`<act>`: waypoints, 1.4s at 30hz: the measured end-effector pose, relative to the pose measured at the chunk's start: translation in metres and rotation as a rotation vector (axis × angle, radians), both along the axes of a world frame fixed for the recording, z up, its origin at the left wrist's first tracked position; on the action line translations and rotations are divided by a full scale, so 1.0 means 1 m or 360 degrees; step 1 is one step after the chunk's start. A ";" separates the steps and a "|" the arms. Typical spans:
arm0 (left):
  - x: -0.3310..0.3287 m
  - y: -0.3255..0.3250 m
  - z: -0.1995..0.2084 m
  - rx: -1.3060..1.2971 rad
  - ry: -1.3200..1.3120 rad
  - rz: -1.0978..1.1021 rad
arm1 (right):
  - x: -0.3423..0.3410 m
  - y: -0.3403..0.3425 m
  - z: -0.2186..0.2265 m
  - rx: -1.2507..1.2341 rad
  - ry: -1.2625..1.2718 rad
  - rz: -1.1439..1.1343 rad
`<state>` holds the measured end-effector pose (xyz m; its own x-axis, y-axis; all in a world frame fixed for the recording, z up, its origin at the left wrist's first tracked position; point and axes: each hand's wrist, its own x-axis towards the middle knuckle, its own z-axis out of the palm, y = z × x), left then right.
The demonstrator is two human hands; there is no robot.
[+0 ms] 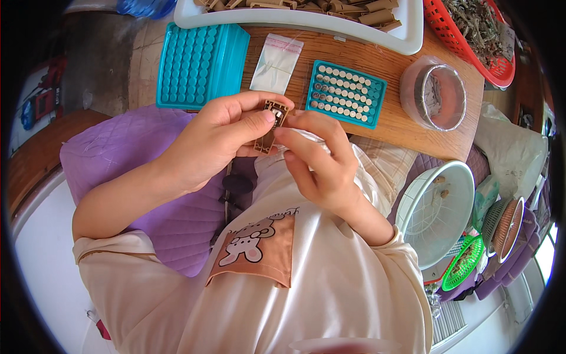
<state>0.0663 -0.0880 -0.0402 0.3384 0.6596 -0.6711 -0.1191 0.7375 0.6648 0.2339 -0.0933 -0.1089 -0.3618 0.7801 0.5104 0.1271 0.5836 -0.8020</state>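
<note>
My left hand (227, 127) is closed on a small brown plastic casing (264, 143), its thumb pressing on the upper part. Inside the casing's upper end shows a pale, shiny piece (275, 112). My right hand (324, 162) is close against the casing's right side, fingers bent and apart, with a fingertip touching the casing. I see nothing held in it. Just beyond the hands, on the wooden table (389, 138), stands a teal tray (381, 97) holding rows of small white and silvery round pieces. A clear plastic bag (276, 62) lies left of that tray.
A larger teal tray (233, 65) with round pockets is at the far left. At the back, a white bin (306, 22) holds brown parts. A clear round container (433, 94) and a red basket (501, 74) stand right. A pale green basin (436, 206) sits nearer, beside my right arm.
</note>
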 end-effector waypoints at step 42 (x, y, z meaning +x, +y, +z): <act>0.006 -0.008 0.001 0.0392 0.0262 -0.0209 | -0.012 -0.006 0.001 -0.0056 0.0164 -0.0406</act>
